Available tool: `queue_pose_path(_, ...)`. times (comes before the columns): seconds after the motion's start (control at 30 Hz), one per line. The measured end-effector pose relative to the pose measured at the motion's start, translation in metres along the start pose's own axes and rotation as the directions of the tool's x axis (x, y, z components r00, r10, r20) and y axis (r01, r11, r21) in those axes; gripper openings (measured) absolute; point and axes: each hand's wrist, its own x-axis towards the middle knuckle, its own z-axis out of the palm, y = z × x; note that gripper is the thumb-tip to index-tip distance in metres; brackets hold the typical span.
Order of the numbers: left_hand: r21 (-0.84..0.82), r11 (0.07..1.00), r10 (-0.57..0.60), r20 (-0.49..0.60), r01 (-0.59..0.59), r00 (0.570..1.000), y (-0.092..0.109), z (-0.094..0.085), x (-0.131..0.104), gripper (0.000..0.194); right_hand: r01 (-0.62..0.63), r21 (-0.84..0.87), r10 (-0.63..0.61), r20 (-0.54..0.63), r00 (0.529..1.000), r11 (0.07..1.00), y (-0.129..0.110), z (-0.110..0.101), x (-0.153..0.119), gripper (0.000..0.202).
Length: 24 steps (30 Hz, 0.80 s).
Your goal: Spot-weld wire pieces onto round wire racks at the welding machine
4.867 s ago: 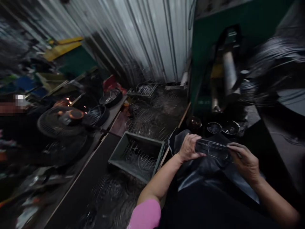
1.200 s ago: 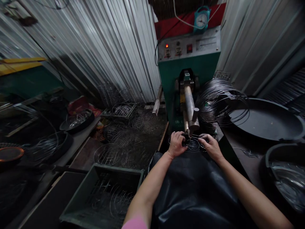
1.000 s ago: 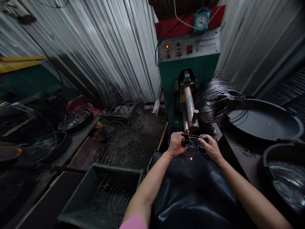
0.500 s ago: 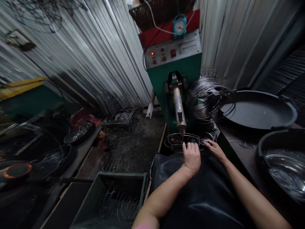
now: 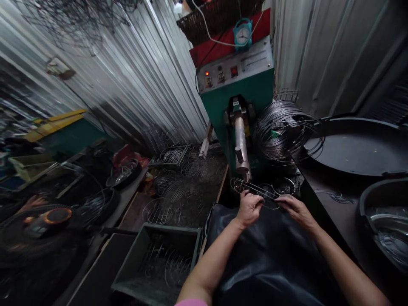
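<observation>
Both hands hold a thin wire frame (image 5: 255, 187) with rounded ends, just below the metal electrode arm (image 5: 241, 144) of a green machine (image 5: 219, 104). My left hand (image 5: 250, 209) is closed on its near side, fingers pinched together. At the right end of the frame, my right hand (image 5: 293, 207) is closed with the thumb and fingers pressed on the wire. The frame lies tilted, its left end close to the electrode tip; whether they touch I cannot tell. Beneath it is a black sheet (image 5: 255, 263) over my lap.
Right of the machine stands a coil of wire (image 5: 280, 131), beside a wide black pan (image 5: 360, 146) and a deep basin (image 5: 366, 208). A green crate (image 5: 127, 272) with wire pieces sits at the lower left. Another person's hand (image 5: 33, 203) shows at the far left.
The wire frame has turned from lying nearly level to a slant under the electrode. My left hand has rotated and shifted slightly down. The whole view has swung a little left.
</observation>
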Motion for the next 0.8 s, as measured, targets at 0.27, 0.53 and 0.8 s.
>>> queue_pose_path(0.27, -0.14, 0.975, -0.194, -0.15, 0.174, 0.97, -0.02, -0.014, -0.002, 0.012, 0.168, -0.168, -0.17, 0.003, 0.985, 0.971, -0.025, 0.026, 0.033, 0.025)
queue_pose_path(0.53, -0.23, 0.956, -0.228, -0.182, 0.184, 0.957, -0.033, -0.022, 0.01, 0.011, 0.163, -0.206, -0.176, -0.048, 0.983, 0.965, -0.035, 0.039, 0.056, 0.027)
queue_pose_path(0.8, -0.394, 0.901, -0.246, -0.127, 0.179, 0.961, -0.044, -0.019, 0.007, 0.008, -0.057, -0.143, 0.031, -0.179, 0.983, 0.988, -0.015, 0.014, 0.02, 0.038)
